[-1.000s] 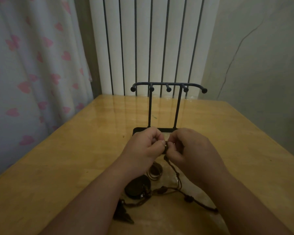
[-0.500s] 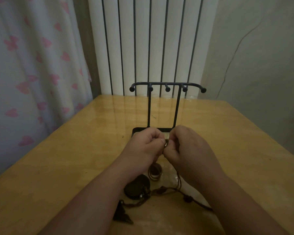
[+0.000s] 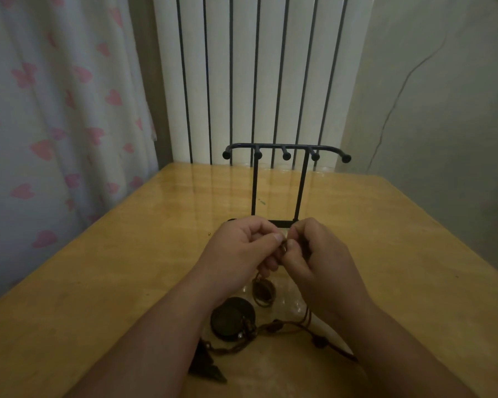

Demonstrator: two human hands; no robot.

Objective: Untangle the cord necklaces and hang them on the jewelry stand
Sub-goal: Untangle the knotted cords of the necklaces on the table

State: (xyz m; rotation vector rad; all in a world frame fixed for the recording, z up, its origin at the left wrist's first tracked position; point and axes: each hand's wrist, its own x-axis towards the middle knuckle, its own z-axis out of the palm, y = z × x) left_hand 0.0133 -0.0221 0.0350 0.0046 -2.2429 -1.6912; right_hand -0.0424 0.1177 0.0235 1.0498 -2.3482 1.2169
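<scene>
Head view: left hand (image 3: 242,251) and right hand (image 3: 319,259) raised over counter (image 3: 127,268), fingertips meeting. Both pinch same small bit of cord necklaces (image 3: 270,328) between thumb and forefinger. Cord drops from pinch to ring pendant (image 3: 263,293) just below left hand. Round dark pendant (image 3: 232,318) lies by left wrist, rest of tangle under right wrist. Jewelry stand (image 3: 285,150) upright just beyond knuckles.

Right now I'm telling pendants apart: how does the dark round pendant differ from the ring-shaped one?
The dark round pendant is a solid near-black disc; the ring-shaped pendant is a brownish hoop and looks smaller. The disc lies nearer the person; the hoop sits just below the left hand. Both are on brown cords, neither on the jewelry stand.
</scene>
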